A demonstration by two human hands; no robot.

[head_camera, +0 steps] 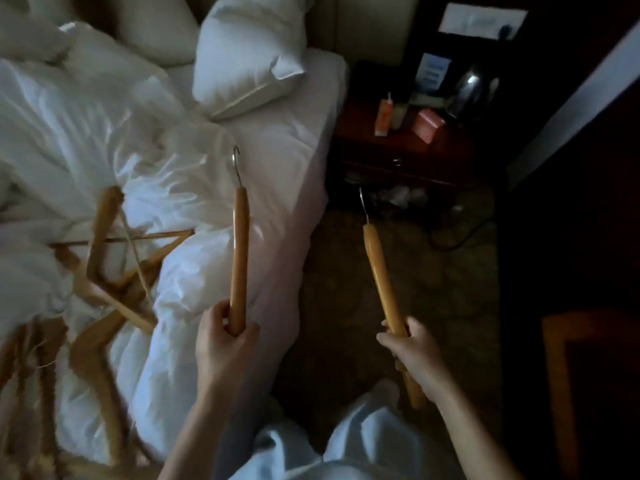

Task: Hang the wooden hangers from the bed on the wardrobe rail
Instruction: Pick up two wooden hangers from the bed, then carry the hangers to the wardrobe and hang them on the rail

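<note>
The left hand [225, 344] has its fingers [250, 336] clamped around the near end of a wooden hanger [239, 258]. This hanger is seen edge-on, its long axis running almost straight away from the person, with the metal hook [236, 166] at the far end, over the edge of the bed [287, 202]. The right hand [412, 351] grips a second wooden hanger [382, 271] in the same way, fingers closed around it partway along, so that a short piece sticks out below the hand. Its long axis leans a little to the left as it runs away, and its hook [363, 204] points toward the dark nightstand [398, 157]. This hanger is held over the patterned carpet [363, 306], well apart from the first.

On the rumpled white duvet [104, 133] to the left lies a loose pile of hangers [114, 268], crossed over one another at different angles; the blur there makes it hard to count them. A white pillow [246, 60] sits at the head of the bed. The nightstand carries a kettle [472, 86], a pink box [431, 124] and an orange carton [383, 117].
</note>
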